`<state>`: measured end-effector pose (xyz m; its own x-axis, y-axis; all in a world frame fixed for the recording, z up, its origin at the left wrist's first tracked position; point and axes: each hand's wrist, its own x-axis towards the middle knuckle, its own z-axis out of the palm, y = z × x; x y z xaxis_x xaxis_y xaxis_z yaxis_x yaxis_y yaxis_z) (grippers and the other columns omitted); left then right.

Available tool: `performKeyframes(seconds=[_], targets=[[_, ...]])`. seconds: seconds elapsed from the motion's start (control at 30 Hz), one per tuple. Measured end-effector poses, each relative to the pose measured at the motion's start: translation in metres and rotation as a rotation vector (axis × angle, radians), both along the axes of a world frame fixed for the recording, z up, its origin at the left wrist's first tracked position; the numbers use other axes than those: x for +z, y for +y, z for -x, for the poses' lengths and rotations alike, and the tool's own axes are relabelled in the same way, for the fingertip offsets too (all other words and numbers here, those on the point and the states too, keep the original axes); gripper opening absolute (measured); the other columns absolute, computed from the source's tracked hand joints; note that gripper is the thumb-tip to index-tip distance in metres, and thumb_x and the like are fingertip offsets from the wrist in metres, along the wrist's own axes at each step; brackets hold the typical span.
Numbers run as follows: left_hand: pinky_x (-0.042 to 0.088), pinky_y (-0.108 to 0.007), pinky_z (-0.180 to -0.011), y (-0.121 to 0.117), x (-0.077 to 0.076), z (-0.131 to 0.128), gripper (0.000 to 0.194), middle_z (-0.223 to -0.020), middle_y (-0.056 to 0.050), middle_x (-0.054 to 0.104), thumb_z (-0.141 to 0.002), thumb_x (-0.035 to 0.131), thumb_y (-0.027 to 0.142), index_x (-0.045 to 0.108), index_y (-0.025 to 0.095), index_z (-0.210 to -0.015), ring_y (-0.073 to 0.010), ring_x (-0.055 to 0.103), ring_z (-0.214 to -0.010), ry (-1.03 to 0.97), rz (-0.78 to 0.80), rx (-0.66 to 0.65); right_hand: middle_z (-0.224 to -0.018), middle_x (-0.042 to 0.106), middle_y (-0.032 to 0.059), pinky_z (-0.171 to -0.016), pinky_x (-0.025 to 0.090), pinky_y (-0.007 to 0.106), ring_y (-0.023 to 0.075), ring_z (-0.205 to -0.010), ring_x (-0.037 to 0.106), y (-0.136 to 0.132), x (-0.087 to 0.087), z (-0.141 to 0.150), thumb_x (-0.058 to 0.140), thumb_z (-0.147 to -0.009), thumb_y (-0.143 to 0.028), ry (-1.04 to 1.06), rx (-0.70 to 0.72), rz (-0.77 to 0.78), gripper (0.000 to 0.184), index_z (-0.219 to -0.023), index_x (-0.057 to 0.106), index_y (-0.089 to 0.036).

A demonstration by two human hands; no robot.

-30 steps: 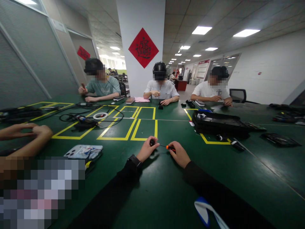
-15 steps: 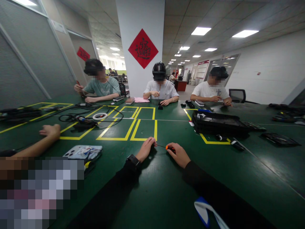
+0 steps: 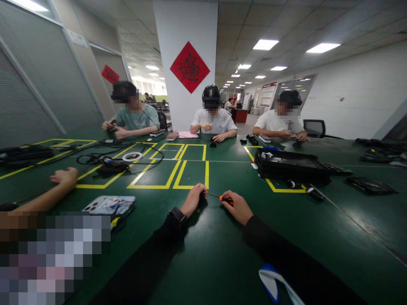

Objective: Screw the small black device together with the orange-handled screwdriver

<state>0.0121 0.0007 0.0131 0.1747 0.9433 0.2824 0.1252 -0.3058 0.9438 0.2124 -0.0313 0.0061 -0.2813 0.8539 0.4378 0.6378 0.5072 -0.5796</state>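
A screwdriver with an orange and black handle lies in my right hand, whose fingers are closed around the handle. Its thin shaft points left, its end reaching the fingertips of my left hand. My left hand is closed in a pinch; anything between its fingers is hidden or too small to name. Both hands are low over the green table, a short distance apart. A black watch is on my left wrist.
Left of my hands lies a light blue phone. Nearby are black cables and a white ring-shaped roll. An open black casing stands to the right. A blue-white strap is close to me. A co-worker's hand rests at left.
More of the screwdriver's handle shows as the right fingers have shifted on it. The left hand keeps its pinch. Across the table, the person at left has lowered a raised hand.
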Motion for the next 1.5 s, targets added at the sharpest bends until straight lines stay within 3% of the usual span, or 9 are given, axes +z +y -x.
performKeyframes(seconds=[0.6,0.9,1.03,1.3,1.5], targets=[[0.041,-0.025,-0.062,-0.003,0.001,-0.002,0.036,-0.071,-0.001,0.056,-0.083,0.031,0.043,0.052,0.017,-0.069,-0.0135,0.053,-0.067,-0.045,0.031,0.045,-0.086,0.058,0.0023,-0.075,0.042,0.03,0.0151,-0.081,0.054,-0.002,0.004,0.0,0.052,-0.076,-0.019,0.051,0.013,0.01,0.015,-0.091,0.054,-0.02],[0.038,-0.023,-0.064,0.0,-0.004,-0.002,0.018,-0.067,0.002,0.053,-0.071,0.056,0.034,0.051,0.017,-0.075,-0.0115,0.049,-0.065,0.09,-0.044,0.08,-0.091,0.057,0.0057,-0.079,0.04,0.031,0.0168,-0.086,0.051,0.001,-0.001,0.001,0.052,-0.078,-0.024,-0.024,-0.031,-0.015,0.019,-0.095,0.055,-0.018],[0.037,-0.023,-0.064,0.0,-0.004,-0.002,0.017,-0.068,0.003,0.051,-0.071,0.055,0.033,0.051,0.017,-0.074,-0.0114,0.047,-0.065,0.123,-0.071,0.096,-0.081,0.056,0.0049,-0.076,0.038,0.031,0.0169,-0.082,0.049,0.002,0.0,0.001,0.047,-0.08,-0.022,-0.093,-0.063,-0.031,0.012,-0.082,0.058,-0.017],[0.036,-0.022,-0.063,0.002,-0.007,0.0,0.018,-0.069,0.003,0.05,-0.072,0.055,0.035,0.051,0.017,-0.074,-0.0108,0.046,-0.064,0.151,-0.119,0.088,-0.083,0.055,0.0026,-0.071,0.038,0.029,0.0161,-0.078,0.048,0.0,0.0,0.001,0.056,-0.074,-0.02,-0.057,-0.041,-0.016,0.013,-0.087,0.053,-0.019],[0.037,-0.023,-0.065,0.003,-0.009,-0.001,0.017,-0.07,0.002,0.051,-0.073,0.054,0.035,0.051,0.018,-0.075,-0.0112,0.047,-0.066,0.135,-0.111,0.072,-0.081,0.055,0.0032,-0.073,0.037,0.029,0.0164,-0.081,0.048,0.0,0.003,0.001,0.046,-0.08,-0.02,-0.11,-0.046,-0.023,0.009,-0.08,0.055,-0.018]])
